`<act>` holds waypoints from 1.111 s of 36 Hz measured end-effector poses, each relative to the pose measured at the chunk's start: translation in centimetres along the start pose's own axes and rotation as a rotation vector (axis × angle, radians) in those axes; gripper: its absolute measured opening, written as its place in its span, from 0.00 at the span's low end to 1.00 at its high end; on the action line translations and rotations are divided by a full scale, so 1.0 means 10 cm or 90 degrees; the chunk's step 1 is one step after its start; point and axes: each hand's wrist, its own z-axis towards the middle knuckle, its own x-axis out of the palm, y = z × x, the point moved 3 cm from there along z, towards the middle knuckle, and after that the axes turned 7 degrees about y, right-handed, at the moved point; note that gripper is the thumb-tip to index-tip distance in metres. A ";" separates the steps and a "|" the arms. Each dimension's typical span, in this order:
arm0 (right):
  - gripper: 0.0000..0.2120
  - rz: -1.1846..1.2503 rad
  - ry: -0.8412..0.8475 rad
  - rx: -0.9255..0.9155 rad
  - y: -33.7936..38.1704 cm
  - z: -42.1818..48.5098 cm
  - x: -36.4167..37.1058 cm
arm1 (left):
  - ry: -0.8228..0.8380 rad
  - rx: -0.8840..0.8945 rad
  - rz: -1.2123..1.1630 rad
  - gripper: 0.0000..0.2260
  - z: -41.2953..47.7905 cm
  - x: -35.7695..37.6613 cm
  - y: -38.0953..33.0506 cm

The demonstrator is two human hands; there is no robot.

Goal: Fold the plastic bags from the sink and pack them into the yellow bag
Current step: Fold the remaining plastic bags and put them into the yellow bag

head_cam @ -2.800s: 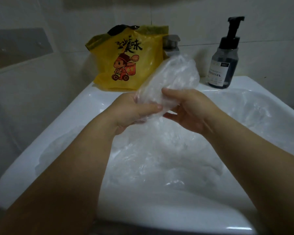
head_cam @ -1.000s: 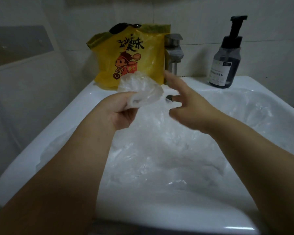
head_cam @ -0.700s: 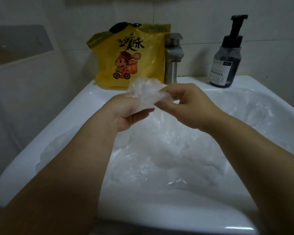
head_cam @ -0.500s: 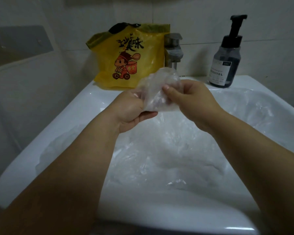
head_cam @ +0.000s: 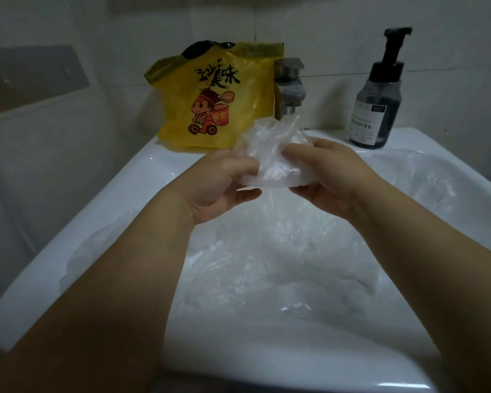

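Sink (head_cam: 267,370), near rim in foreground; basin filled with loose clear bags (head_cam: 281,265), crumpled and overlapping. Above the basin, both forearms reach forward. Left hand (head_cam: 219,185) and right hand (head_cam: 332,180) hold one small folded bag (head_cam: 272,154) between them, each thumb pinching it against curled fingers; its upper edge sticks up, crinkled. Behind, on the back ledge: yellow bag (head_cam: 216,97), upright, printed with a cartoon figure; tap (head_cam: 289,86) just right of it; pump bottle (head_cam: 377,103) farther right, well apart.
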 end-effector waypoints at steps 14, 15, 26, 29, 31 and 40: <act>0.48 -0.087 0.069 0.045 -0.11 0.01 0.06 | -0.154 0.030 0.000 0.11 0.04 -0.11 0.01; 0.43 -0.078 0.102 0.075 -0.12 0.00 0.08 | -0.161 0.042 -0.024 0.11 0.04 -0.11 0.00; 0.12 0.019 0.152 0.032 -0.04 0.05 0.00 | -0.074 0.025 -0.097 0.09 0.03 -0.12 -0.03; 0.11 0.012 0.178 0.033 0.00 0.03 -0.03 | -0.037 0.006 -0.081 0.05 -0.01 -0.13 -0.03; 0.11 0.000 0.193 0.036 0.03 0.00 -0.05 | -0.018 0.000 -0.075 0.10 -0.02 -0.13 -0.03; 0.10 -0.056 0.226 0.042 0.09 -0.05 -0.09 | 0.023 -0.027 -0.043 0.13 -0.07 -0.08 -0.04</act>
